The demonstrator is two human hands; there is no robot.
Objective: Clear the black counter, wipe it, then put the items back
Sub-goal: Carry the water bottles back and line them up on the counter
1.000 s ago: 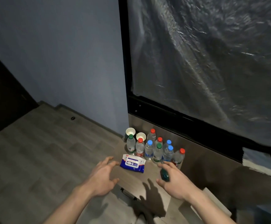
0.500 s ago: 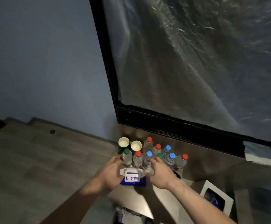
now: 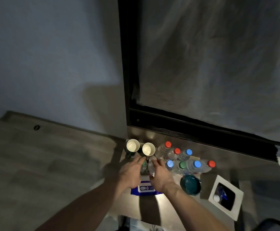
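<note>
Looking down from the head camera, a person reaches both bare forearms toward a small dark, glossy counter (image 3: 150, 209) set against a black-framed panel covered in plastic sheeting (image 3: 219, 64). The left hand (image 3: 132, 172) and right hand (image 3: 161, 174) sit close together over the near-left bottles; the fingers are extended and slightly curved around two clear bottles between them, but motion blur hides whether either hand actually grips one, so I cannot tell.

Everything to be cleared is on the counter. Two paper cups (image 3: 141, 147) stand at the back left, open mouths up. To their right a tight cluster of water bottles (image 3: 184, 160) with red, blue and green caps stands upright, bodies touching. A blue wet-wipe pack (image 3: 145, 189) lies flat at the near edge, partly under the wrists. A dark teal bowl (image 3: 190, 184) sits just right of the right wrist, and a white bin (image 3: 226, 200) stands beside the counter, further right.

The risk is a knock-on topple: the bottles are packed so tightly that lifting one at an angle could tip its neighbours or the light cups behind. The right forearm could also nudge the bowl toward the edge.
</note>
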